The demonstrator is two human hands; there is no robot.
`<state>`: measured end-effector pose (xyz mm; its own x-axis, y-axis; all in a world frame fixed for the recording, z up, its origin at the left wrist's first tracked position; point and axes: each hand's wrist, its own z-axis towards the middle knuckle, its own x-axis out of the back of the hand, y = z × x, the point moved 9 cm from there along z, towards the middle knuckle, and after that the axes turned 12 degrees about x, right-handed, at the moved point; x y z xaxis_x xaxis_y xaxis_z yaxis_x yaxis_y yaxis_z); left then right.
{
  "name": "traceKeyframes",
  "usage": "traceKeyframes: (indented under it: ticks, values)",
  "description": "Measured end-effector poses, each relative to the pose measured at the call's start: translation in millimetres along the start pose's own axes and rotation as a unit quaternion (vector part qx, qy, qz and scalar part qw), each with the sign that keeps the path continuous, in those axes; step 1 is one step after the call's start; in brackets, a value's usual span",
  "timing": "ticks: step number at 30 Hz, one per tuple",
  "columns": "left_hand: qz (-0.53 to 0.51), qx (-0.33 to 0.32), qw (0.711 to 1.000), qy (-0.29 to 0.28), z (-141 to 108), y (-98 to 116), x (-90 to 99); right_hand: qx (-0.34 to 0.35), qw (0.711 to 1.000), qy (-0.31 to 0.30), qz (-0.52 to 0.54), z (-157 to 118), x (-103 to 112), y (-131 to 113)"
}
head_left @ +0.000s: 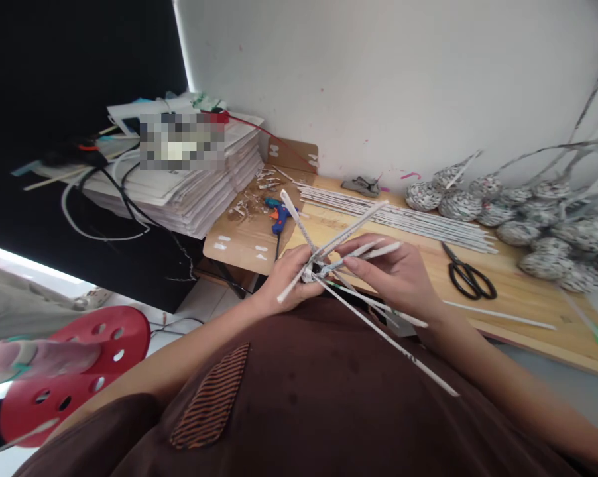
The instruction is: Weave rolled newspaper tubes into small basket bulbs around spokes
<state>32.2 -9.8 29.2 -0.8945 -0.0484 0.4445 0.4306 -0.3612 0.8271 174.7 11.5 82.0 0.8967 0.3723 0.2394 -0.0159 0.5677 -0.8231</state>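
Observation:
Several thin rolled-paper sticks point(351, 232) meet in a small woven knot point(311, 271) and fan outward from it, just above my lap. My left hand point(290, 278) is closed round the knot from the left, its lower side hidden by the fingers. On the right, my right hand point(396, 275) pinches one or more of the paper sticks between thumb and fingers. The longest stick point(403, 351) slants down to the right over the brown apron point(319, 397).
The wooden table point(528, 291) bears black scissors point(471, 278), a row of paper sticks point(403, 218) and woven paper balls point(520, 232). A blue glue gun point(282, 217) rests on cardboard point(244, 238) beside stacked paper point(194, 199). A red stool point(130, 338) stands lower left.

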Motion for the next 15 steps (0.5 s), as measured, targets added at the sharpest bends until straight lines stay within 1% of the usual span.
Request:
traceKeyframes:
  ticks: [4,6,7,8,10,11,12,13,15]
  values:
    - [0.024,-0.003,1.000,0.013,0,4,4.6,0.019,0.997,0.025,-0.069,-2,24,-6]
    - [0.032,-0.005,0.999,0.014,1,4,4.8,0.048,0.987,0.037,-0.149,-1,32,-13]
    - [0.036,-0.010,0.999,0.014,1,5,4.6,0.079,0.975,0.034,-0.206,1,34,-21]
    - [0.040,-0.016,0.999,0.015,1,6,4.5,0.113,0.956,0.024,-0.269,2,32,-29]
    - [0.051,-0.028,0.998,0.017,1,7,4.4,0.177,0.907,-0.006,-0.383,3,22,-44]
    - [0.057,-0.030,0.998,0.015,1,8,4.0,0.199,0.887,-0.028,-0.415,3,15,-49]
    - [0.062,-0.030,0.998,0.015,1,8,3.9,0.215,0.878,-0.051,-0.425,2,8,-51]
    - [0.065,-0.028,0.997,0.013,1,7,3.8,0.221,0.879,-0.077,-0.415,1,0,-51]
    - [0.064,-0.023,0.998,0.008,1,7,3.4,0.212,0.901,-0.128,-0.355,-1,-13,-47]
